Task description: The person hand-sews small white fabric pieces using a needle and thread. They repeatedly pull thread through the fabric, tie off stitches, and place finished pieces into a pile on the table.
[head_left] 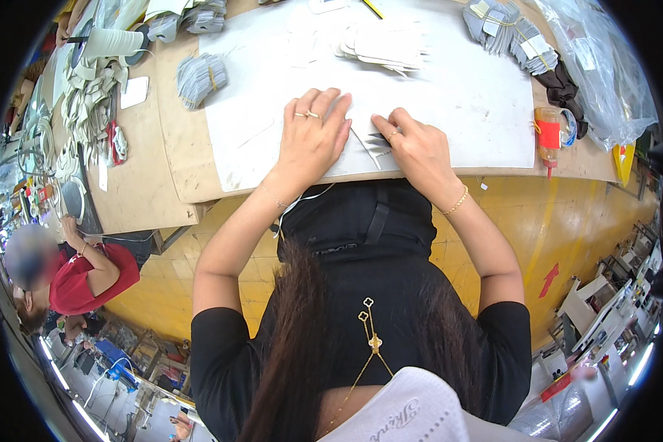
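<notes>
My left hand (315, 132) lies on a white work sheet (254, 96), its fingers stretched out and its thumb beside a thin white strip (365, 149). Opposite it, my right hand (418, 147) is closed around what look like small thread snips (378, 139), their dark tips pointing left toward the strip. Most of the snips is hidden by the fingers. Farther up the sheet lies a loose pile of flat white pieces (383, 48).
Banded grey bundles (201, 79) sit left of the sheet, with more bundles (493, 28) at the far right. Right of the sheet stands a red-wrapped bottle (548, 136) near clear plastic (600, 66). A thread spool (110, 44) is far left. A person in red (96, 276) works at left.
</notes>
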Tool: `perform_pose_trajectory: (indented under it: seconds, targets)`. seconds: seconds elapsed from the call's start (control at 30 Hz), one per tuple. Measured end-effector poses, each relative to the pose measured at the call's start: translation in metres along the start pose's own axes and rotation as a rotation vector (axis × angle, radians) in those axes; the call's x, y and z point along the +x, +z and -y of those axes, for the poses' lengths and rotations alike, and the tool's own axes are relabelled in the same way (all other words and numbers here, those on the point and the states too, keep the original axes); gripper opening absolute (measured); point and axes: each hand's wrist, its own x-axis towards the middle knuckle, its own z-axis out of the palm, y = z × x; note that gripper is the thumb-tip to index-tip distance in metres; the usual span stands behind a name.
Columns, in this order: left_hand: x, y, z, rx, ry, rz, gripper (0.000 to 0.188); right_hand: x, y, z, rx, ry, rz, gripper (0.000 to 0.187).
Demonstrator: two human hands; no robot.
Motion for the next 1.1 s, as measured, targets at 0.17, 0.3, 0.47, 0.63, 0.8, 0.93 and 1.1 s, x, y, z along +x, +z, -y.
perform_pose_trajectory:
  seconds: [0.17,0.3,0.47,0.63,0.8,0.93,1.1]
  targets:
    - [-0.004,0.005,0.002,-0.105,0.13,0.077,0.047,0.016,0.016,-0.002,0.077,-0.006,-0.074,0.03]
    - [-0.005,0.003,-0.001,-0.099,0.121,0.07,0.043,-0.002,0.002,-0.008,0.117,0.017,-0.075,0.027]
    - [-0.002,0.0,-0.005,-0.064,0.093,0.118,0.042,-0.023,-0.014,-0.01,0.061,0.019,-0.044,0.031]
    - [-0.002,0.001,-0.007,-0.001,0.115,0.141,0.04,-0.026,-0.013,-0.01,0.061,0.011,-0.033,0.03]
    - [-0.002,0.001,-0.007,0.041,0.122,0.164,0.039,-0.025,-0.014,-0.009,0.034,0.003,0.016,0.03]
    - [0.004,0.004,-0.004,-0.01,0.121,0.149,0.039,-0.025,-0.013,-0.003,-0.031,0.034,0.029,0.044]
    - [0.014,0.003,-0.001,-0.09,0.096,0.169,0.034,-0.025,-0.022,-0.005,-0.021,0.048,0.063,0.037]
